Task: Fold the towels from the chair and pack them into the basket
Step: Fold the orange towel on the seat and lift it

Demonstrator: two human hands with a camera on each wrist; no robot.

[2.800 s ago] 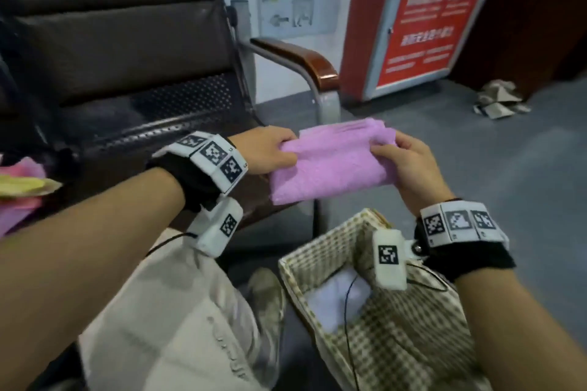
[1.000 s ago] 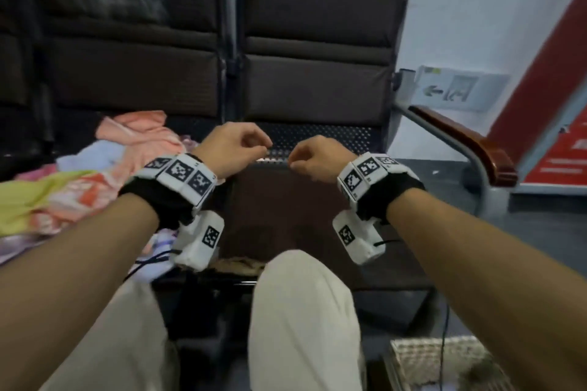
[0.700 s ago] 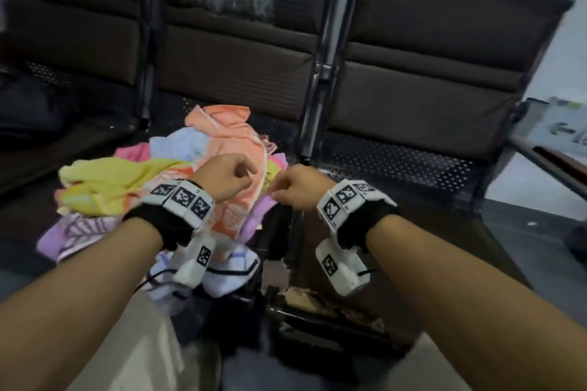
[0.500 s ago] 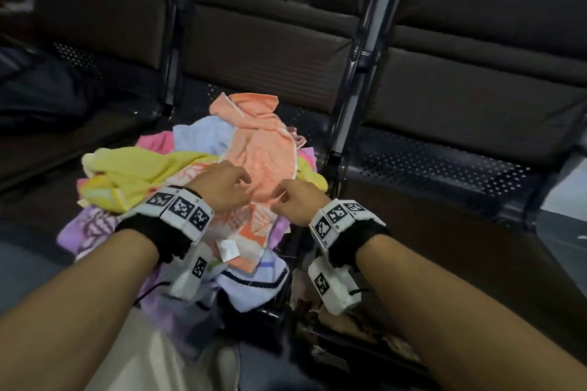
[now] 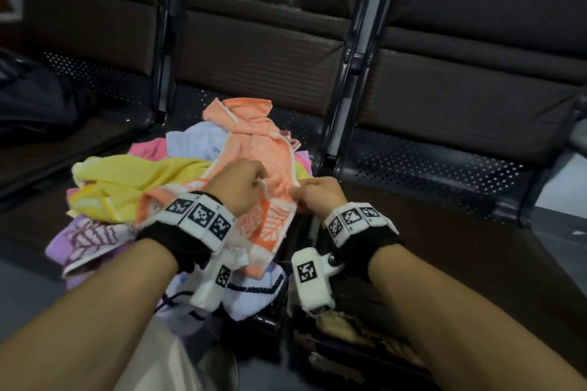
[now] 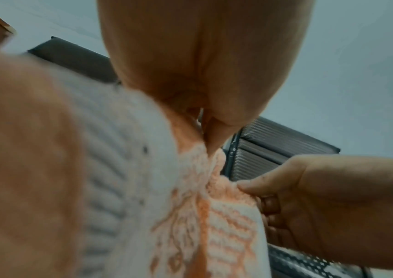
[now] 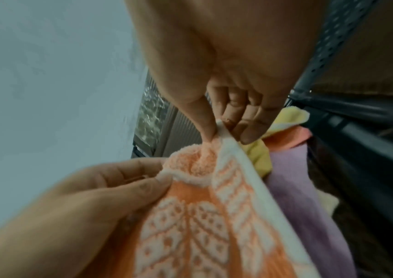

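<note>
A row of dark brown chairs [image 5: 254, 51] with perforated metal seats stands against the far wall. The middle seat carries a loose heap of towels [image 5: 178, 200]: an orange-and-white patterned towel [image 5: 254, 149] lies on top, a yellow one [image 5: 127, 181] spreads to its left, a pale blue one [image 5: 200, 140] lies farther back, a purple patterned one [image 5: 85, 238] hangs over the near left edge. The right seat [image 5: 444, 200] is beside the heap. A dark bag [image 5: 35, 105] rests on the left seat.

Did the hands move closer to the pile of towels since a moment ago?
Yes. Both the left hand and right hand went forward onto the pile on the chair seat and now pinch the orange towel.
</note>
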